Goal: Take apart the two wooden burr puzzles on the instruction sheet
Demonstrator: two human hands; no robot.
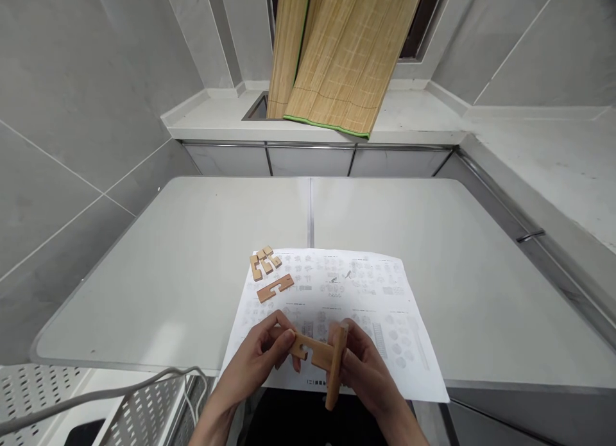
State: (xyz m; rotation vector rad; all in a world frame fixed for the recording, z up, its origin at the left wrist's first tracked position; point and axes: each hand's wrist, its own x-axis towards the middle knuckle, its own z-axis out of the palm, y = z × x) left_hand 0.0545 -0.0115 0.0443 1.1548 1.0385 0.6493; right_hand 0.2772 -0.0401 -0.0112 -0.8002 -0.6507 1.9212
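Note:
My left hand [262,356] pinches one end of a flat notched wooden piece [308,350] that lies level. My right hand [363,366] grips a second wooden piece [337,369] standing upright, crossed against the end of the first one. Both hands hover over the near edge of a printed instruction sheet [337,305] on the white table [192,260]. On the sheet's left side lie a loose slotted wooden piece [274,287] and a small cluster of wooden pieces [264,262].
A bamboo mat [337,54] leans against the back wall over a counter with a sink opening [257,109]. A perforated metal rack [120,407] and a white cable [158,375] sit at the near left. A grey ledge runs along the right.

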